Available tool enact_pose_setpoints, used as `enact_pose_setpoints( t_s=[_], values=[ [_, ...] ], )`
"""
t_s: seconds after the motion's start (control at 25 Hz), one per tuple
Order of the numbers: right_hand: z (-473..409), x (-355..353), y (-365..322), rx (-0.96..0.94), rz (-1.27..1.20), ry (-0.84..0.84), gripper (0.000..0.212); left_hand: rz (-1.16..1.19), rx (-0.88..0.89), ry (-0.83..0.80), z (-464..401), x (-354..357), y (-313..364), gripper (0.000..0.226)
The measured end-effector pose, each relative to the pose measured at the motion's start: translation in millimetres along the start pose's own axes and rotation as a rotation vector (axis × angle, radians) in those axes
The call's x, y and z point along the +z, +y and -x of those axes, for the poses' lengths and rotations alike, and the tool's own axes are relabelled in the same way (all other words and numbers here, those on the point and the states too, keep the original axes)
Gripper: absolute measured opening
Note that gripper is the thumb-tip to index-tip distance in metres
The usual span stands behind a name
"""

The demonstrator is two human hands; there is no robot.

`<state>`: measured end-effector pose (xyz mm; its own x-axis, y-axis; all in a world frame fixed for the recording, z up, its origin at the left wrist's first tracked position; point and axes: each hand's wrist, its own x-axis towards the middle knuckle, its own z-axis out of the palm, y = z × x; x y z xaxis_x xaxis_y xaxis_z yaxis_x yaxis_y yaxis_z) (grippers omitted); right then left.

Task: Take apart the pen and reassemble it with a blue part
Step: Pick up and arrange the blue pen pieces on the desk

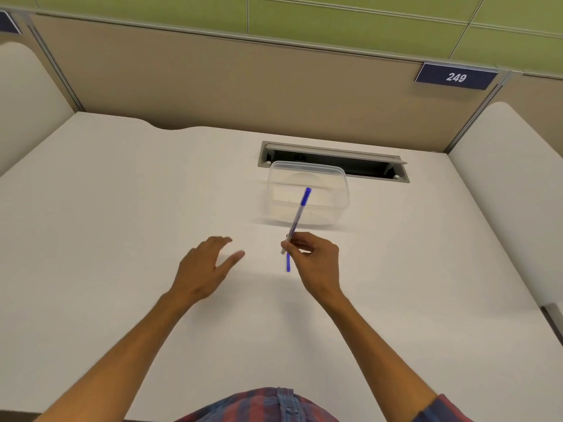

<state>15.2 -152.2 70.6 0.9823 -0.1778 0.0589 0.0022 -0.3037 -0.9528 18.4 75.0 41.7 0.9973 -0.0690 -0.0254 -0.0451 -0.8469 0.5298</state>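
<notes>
Desk (122,239), pen (300,210) above R hand (316,260)

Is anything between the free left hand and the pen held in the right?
Nothing visible. The right hand holds the pen tilted above the desk, blue cap end up. The left hand hovers open beside it, with only bare desk between them. The clear container sits farther back, behind the pen, out of the way.
</notes>
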Motion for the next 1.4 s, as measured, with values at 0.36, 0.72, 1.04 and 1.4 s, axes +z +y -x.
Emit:
enact_pose_setpoints(
  t_s=[0.36, 0.72, 1.04, 1.4],
  values=[
    [24.1, 37.5, 19.7, -0.089, 0.133, -0.115, 0.010, -0.321, 0.068, -0.040, 32.5, 55.0, -66.4, 0.076],
    [27.4, 45.9, 57.1, -0.080, 0.422, -0.285, 0.020, -0.307, 0.075, -0.003, 31.8, 60.6, -70.8, 0.074],
    [13.5, 25.4, 18.8, -0.295, 0.343, -0.123, 0.017, -0.282, 0.085, 0.022, 32.1, 62.1, -72.5, 0.075],
    [20.5, 38.0, 17.8, -0.421, 0.357, 0.010, 0.018, -0.269, 0.086, 0.026, 32.4, 61.5, -71.0, 0.074]
  ],
)
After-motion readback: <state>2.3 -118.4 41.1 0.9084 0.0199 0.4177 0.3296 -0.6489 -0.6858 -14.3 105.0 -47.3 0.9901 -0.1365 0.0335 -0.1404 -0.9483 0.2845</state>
